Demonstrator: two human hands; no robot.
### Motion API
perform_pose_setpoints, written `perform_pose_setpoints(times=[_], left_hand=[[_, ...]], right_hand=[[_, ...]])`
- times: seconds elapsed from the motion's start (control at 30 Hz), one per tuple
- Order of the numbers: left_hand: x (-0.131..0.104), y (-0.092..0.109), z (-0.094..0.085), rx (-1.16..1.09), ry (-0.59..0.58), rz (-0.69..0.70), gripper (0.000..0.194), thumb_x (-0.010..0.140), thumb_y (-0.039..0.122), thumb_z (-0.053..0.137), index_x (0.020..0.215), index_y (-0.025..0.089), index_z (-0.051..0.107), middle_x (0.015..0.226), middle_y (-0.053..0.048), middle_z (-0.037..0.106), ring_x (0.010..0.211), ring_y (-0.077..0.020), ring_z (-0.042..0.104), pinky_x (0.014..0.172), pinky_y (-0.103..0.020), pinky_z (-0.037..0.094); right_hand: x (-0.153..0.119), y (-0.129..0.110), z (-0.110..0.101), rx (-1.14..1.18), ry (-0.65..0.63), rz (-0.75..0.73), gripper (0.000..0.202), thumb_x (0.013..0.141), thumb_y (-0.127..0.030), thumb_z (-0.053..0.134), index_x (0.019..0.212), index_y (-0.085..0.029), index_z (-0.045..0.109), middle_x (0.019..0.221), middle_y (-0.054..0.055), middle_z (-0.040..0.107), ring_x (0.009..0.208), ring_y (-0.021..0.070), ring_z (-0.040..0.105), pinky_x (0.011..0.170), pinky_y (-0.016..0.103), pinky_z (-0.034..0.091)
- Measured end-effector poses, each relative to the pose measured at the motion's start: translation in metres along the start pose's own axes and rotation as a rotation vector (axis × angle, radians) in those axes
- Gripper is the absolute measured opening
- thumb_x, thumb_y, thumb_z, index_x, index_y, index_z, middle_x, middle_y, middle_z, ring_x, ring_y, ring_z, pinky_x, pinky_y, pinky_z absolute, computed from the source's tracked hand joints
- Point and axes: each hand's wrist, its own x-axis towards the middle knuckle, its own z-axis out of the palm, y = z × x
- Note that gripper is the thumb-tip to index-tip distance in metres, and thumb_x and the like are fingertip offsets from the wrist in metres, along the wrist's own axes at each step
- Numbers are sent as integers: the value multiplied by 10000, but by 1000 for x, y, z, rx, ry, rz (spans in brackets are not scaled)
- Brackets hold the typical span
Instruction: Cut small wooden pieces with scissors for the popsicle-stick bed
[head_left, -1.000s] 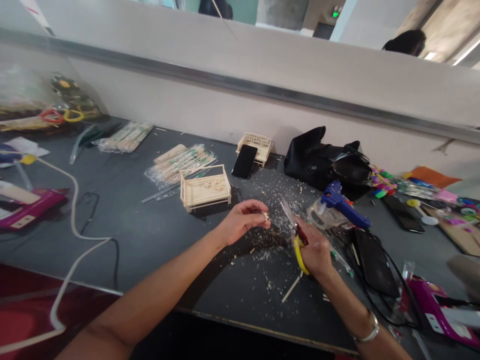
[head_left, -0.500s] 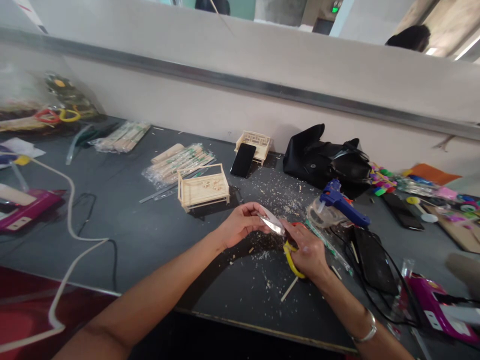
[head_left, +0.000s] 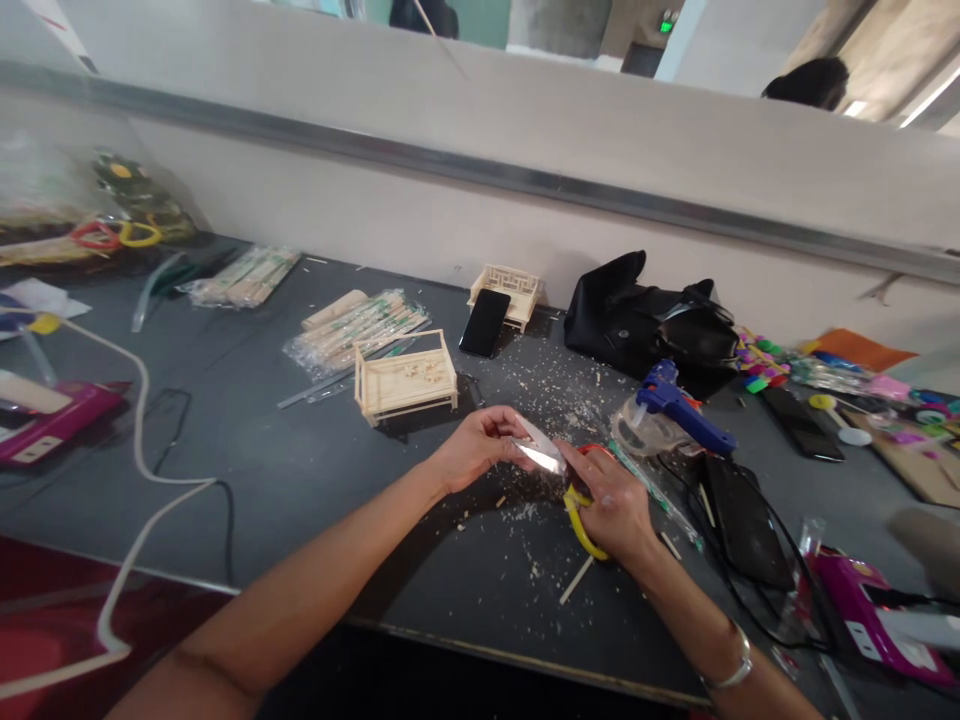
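Observation:
My right hand (head_left: 613,508) is wrapped round a pair of scissors (head_left: 543,458) with yellow and red handles, its blades pointing left. At the blade tips my left hand (head_left: 480,450) is closed in a pinch; whatever lies between its fingers is too small to make out. Pale wood crumbs and short stick bits are scattered on the dark table under both hands. Beyond my left hand stands a small frame of thin sticks (head_left: 409,385) with a few little pieces on its base. A loose stick (head_left: 577,580) lies below the scissors.
Behind stand a miniature stick bench (head_left: 517,285), a phone (head_left: 485,322) leaning on it, and a black bag (head_left: 637,320). Bagged sticks (head_left: 367,330) lie left. On the right are a blue glue gun (head_left: 686,405), another phone (head_left: 750,520), cables and a magenta box (head_left: 862,600).
Both hands and the scissors stay in nearly the same place. The right hand and scissors shift very slightly left, and the view has moved a little.

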Motion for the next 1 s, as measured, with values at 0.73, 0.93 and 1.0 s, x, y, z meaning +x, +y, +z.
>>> perform_pose_setpoints(times=[0.73, 0.93, 1.0], left_hand=[[-1, 1, -3, 32, -105, -5, 409, 543, 202, 916, 769, 154, 579, 648, 18, 692, 570, -125, 653, 554, -240, 577], [-1, 1, -3, 32, -114, -8, 411, 538, 226, 921, 760, 155, 583, 632, 16, 695, 542, -121, 643, 536, -241, 581], [-1, 0, -3, 33, -118, -4, 414, 532, 218, 923, 756, 156, 580, 630, 17, 697, 538, -121, 646, 538, -238, 580]], right_hand=[[0, -6, -3, -34, -33, -13, 565, 748, -79, 509, 1270, -248, 645, 795, 25, 640, 681, 156, 583, 581, 230, 466], [0, -7, -3, -22, -24, -36, 538, 745, -80, 501, 1240, -217, 659, 767, 28, 625, 665, 159, 580, 559, 232, 460], [-1, -6, -2, -13, -33, -31, 550, 747, -78, 498, 1253, -227, 653, 759, 29, 624, 665, 161, 582, 560, 232, 465]])
